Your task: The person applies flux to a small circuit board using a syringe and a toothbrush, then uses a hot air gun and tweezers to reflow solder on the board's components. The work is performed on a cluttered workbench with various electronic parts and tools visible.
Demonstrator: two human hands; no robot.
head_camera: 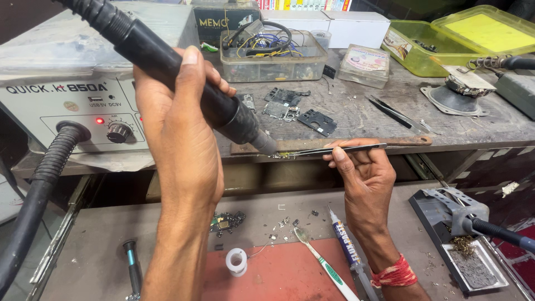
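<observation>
My left hand [181, 117] grips a black hot-air handpiece [167, 67], its metal nozzle [263, 142] pointing down-right at the front edge of the upper bench. My right hand [365, 173] holds thin metal tweezers [334, 149] level, their tips reaching left to a small part [281, 155] right under the nozzle. A rusty metal strip [390, 142] runs along that bench edge behind the tweezers.
A grey hot-air station [67, 106] with a red light and black hose [39, 189] stands left. Circuit board pieces [295, 108], a clear parts box [273, 56] and green tubs [446, 42] sit on the bench. Below lie a toothbrush [326, 265], flux syringe [348, 251], solder spool [237, 261] and an iron stand [462, 239].
</observation>
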